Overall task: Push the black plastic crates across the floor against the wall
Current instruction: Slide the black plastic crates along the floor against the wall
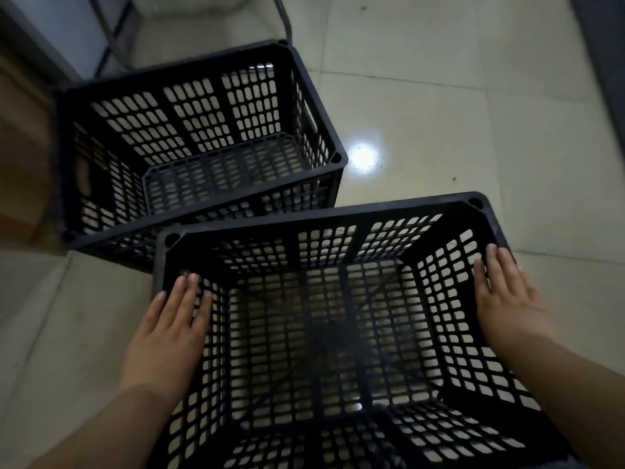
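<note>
Two empty black plastic crates with perforated walls stand on the pale tiled floor. The near crate (338, 211) fills the lower middle of the head view; its far rim touches the near side of the far crate (203, 218), which lies up and to the left. My left hand (169, 330) lies flat on the near crate's left rim, fingers straight and together. My right hand (507, 296) lies flat on its right rim, fingers pointing forward. Neither hand curls around the plastic.
A brown surface (23, 157) runs along the left edge beside the far crate. A metal frame leg (285, 18) rises behind it at the top. A bright light reflection (363, 157) shows on the tiled floor (473, 130) to the right.
</note>
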Demonstrator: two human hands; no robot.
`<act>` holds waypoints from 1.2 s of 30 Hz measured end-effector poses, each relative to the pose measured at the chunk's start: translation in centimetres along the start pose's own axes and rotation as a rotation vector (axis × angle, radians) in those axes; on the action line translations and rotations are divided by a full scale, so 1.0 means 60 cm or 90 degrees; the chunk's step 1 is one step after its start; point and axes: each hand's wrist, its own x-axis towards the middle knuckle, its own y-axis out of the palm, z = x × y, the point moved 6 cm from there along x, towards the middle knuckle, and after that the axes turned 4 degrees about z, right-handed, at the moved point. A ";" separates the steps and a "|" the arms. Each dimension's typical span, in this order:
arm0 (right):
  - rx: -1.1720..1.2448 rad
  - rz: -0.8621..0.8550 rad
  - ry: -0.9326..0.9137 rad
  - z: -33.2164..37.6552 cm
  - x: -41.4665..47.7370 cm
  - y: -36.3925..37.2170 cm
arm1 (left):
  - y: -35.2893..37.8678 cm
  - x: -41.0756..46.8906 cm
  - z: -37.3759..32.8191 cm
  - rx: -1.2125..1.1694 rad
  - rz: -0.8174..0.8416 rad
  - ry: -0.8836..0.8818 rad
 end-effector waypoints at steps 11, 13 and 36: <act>-0.027 -0.353 -0.336 0.209 -0.175 -0.165 | -0.100 -0.399 0.117 0.008 0.019 -0.213; 0.022 -0.397 -0.416 0.252 -0.222 -0.183 | -0.113 -0.502 0.126 -0.025 0.005 -0.276; -0.071 -0.584 -1.167 0.919 -1.296 -0.031 | -0.081 -1.862 -0.058 0.278 0.001 -0.785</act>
